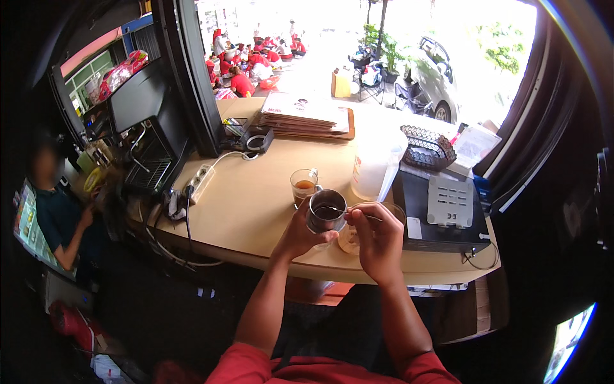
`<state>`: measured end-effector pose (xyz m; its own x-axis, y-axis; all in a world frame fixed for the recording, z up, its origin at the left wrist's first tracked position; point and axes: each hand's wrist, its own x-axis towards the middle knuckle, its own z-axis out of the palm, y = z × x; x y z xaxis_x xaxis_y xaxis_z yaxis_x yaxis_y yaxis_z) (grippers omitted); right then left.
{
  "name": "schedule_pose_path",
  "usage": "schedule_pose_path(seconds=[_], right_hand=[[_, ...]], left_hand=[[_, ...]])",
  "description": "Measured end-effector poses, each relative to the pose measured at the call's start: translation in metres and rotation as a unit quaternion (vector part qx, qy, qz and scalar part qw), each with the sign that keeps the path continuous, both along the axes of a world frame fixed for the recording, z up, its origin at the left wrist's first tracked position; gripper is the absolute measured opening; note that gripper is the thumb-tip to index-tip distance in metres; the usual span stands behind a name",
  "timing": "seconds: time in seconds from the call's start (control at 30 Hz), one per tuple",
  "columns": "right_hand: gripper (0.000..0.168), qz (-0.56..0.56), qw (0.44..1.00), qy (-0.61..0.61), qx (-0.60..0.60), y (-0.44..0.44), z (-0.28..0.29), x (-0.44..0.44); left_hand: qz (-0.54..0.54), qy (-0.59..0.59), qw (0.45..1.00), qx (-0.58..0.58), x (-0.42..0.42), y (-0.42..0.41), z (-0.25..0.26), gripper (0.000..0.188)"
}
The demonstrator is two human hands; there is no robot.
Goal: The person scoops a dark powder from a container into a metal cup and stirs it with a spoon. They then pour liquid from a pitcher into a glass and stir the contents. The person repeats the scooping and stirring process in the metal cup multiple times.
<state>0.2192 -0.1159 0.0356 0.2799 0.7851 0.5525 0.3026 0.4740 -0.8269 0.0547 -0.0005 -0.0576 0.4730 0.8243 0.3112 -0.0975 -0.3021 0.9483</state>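
My left hand [302, 233] grips a small metal cup [327, 200] with dark liquid in it, tilted towards me. Between the fingers of my right hand [376, 230] is a thin metal spoon [339, 210], its end at the cup's rim. Just behind the cup stands a glass mug [303, 183] of brown drink. Below the metal cup, glass shows, partly hidden by my left hand. A round clear container [349, 240] sits partly behind my right hand. A large translucent plastic pitcher [374, 168] stands beyond, with a pale handle on its right.
Menus [302, 115] lie stacked at the counter's back. A power strip [201, 182] and coffee machine [153, 158] stand left. A black cash drawer [431, 235] bears a grey stand [450, 201]; a dark basket [427, 146] is behind it. A co-worker [60, 216] stands far left.
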Motion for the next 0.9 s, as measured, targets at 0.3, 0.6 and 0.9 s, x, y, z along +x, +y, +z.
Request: schedule_pose_path(seconds=[0.3,0.6,0.9], right_hand=[[0.009,-0.008,0.998,-0.05,0.03,0.013,-0.014,0.0],[0.006,-0.023,0.998,-0.051,0.04,0.007,-0.017,0.002],[0.012,-0.002,0.993,-0.111,0.045,0.006,0.002,0.007]], left_hand=[[-0.001,0.016,1.0,0.02,-0.001,0.006,-0.006,0.092],[0.002,0.011,1.0,0.009,0.0,0.005,-0.005,0.092],[-0.004,0.005,1.0,0.0,0.001,0.002,-0.004,0.092]])
